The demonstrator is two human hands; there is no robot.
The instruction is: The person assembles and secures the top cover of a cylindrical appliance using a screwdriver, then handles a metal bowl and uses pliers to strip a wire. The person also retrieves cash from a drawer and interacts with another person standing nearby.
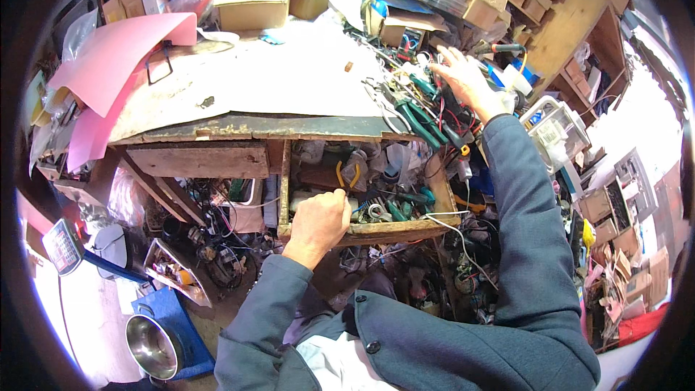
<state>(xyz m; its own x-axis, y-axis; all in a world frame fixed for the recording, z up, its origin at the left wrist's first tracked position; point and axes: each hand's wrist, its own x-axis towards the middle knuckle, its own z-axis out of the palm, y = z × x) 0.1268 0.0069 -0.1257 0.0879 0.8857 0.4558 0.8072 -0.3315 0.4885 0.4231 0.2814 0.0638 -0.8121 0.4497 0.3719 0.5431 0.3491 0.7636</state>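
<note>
My left hand [318, 226] is closed at the front edge of a pulled-out wooden drawer [398, 230], its fingers curled round the board and partly hidden. Just beyond it in the drawer are yellow-handled pliers [339, 174], among plastic bags and green-handled tools [397, 210]. My right hand [467, 81] reaches over a heap of tools at the right of the bench, fingers apart, with nothing visibly held. Beside it lie green-handled pliers [420, 122], red and black wires, and a screwdriver with a dark handle [455, 136]. A soldering iron [499, 48] rests just beyond the fingers.
A white sheet covers the workbench [289, 80]. Pink sheets [123, 65] hang over its left end, and an open cardboard box [251, 6] stands at the back. A clear plastic container [556, 130] sits at right. Below left are a steel pot [152, 347] and cluttered cables.
</note>
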